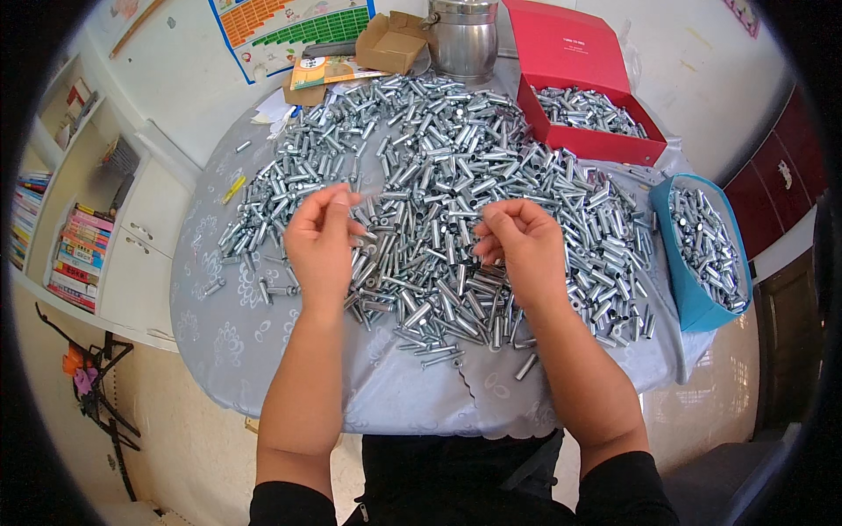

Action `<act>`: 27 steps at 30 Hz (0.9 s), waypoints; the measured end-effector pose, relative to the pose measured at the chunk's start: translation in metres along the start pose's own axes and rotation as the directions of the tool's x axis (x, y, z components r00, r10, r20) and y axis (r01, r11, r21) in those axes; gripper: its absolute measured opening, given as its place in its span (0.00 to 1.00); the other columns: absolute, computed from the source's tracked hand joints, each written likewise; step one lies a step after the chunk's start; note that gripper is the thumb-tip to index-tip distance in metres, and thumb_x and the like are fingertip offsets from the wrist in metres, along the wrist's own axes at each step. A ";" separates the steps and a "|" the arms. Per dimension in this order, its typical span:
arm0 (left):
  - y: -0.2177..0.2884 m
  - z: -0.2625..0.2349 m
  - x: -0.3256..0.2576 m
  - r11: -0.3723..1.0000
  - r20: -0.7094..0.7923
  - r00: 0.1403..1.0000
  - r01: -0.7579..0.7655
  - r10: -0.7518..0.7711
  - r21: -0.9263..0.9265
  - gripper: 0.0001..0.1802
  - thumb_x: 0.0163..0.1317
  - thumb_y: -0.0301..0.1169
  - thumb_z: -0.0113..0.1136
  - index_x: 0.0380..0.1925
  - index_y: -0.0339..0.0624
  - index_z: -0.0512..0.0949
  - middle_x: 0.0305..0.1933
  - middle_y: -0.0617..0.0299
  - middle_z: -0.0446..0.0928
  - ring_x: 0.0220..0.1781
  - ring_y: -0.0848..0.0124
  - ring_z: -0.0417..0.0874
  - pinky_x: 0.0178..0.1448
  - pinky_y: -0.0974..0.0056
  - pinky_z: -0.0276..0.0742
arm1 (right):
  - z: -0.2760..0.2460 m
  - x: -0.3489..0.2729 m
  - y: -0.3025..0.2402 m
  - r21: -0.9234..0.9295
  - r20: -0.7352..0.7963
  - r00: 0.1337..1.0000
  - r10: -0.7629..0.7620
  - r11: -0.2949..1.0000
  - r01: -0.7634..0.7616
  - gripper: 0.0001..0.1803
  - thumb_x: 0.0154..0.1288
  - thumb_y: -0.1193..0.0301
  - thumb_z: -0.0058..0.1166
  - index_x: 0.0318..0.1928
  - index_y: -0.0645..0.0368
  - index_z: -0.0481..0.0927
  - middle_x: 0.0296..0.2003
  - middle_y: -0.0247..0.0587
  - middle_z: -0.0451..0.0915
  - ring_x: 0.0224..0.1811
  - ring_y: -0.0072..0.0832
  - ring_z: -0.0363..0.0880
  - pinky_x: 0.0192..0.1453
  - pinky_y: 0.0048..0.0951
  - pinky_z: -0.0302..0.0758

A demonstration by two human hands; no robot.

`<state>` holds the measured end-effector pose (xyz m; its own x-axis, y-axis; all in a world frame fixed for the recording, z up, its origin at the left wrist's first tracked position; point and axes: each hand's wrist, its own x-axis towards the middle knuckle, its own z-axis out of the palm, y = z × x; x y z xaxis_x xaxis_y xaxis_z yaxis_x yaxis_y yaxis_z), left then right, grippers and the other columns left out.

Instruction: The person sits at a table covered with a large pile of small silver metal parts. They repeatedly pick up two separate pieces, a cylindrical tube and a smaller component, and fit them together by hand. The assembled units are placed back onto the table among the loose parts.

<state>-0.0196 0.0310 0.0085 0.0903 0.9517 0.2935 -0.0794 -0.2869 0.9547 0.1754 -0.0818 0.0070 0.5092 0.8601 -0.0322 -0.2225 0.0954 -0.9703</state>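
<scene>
A wide heap of silvery metal tubes and bolts (430, 184) covers much of the round table. Over its left-middle part is my left hand (323, 237), fingers curled and thumb drawn in. Small metal pieces show right by its fingertips, but whether one is in its grip I cannot make out. Across from it, above the right-middle of the heap, my right hand (526, 245) has thumb and forefinger pinched together with the other fingers bent. A shiny piece shows at that pinch, hard to tell from the pile behind. A gap separates the two hands.
Similar parts fill an open red box (596, 145) at the back right and a blue fabric bin (693, 263) at the right edge. A metal canister (463, 39) and a cardboard box (390, 42) stand behind. A yellow tool (233, 189) lies left on the patterned tablecloth (210, 298).
</scene>
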 end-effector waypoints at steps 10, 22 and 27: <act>-0.019 -0.019 0.009 0.431 0.440 0.873 -0.486 0.209 0.760 0.20 0.52 0.33 0.64 0.46 0.41 0.81 0.51 0.52 0.79 0.59 0.53 0.73 0.65 0.54 0.64 | 0.004 0.002 0.003 0.136 -0.098 0.971 -0.216 0.964 0.228 0.21 0.70 0.76 0.47 0.62 0.62 0.68 0.52 0.49 0.78 0.35 0.26 0.83 0.33 0.21 0.78; -0.017 -0.011 0.007 0.430 0.434 0.872 -0.489 0.225 0.759 0.18 0.51 0.30 0.66 0.44 0.41 0.82 0.45 0.55 0.82 0.53 0.59 0.78 0.58 0.58 0.71 | 0.006 0.000 0.005 0.006 -0.051 0.981 -0.186 0.982 0.186 0.16 0.68 0.73 0.52 0.54 0.65 0.75 0.42 0.41 0.81 0.27 0.19 0.80 0.27 0.18 0.74; -0.009 0.002 0.000 0.981 0.373 0.907 0.181 -0.194 0.070 0.12 0.66 0.29 0.56 0.47 0.35 0.79 0.44 0.57 0.83 0.41 0.72 0.83 0.45 0.68 0.79 | 0.005 -0.001 0.005 0.006 -0.019 0.986 -0.168 0.986 0.168 0.13 0.67 0.73 0.53 0.49 0.65 0.78 0.35 0.38 0.82 0.23 0.16 0.76 0.24 0.17 0.71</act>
<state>-0.0165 0.0330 -0.0004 0.4681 0.8781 0.0996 0.0083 -0.1170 0.9931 0.1695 -0.0798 0.0038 0.5552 0.8220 0.1266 -0.1385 0.2415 -0.9605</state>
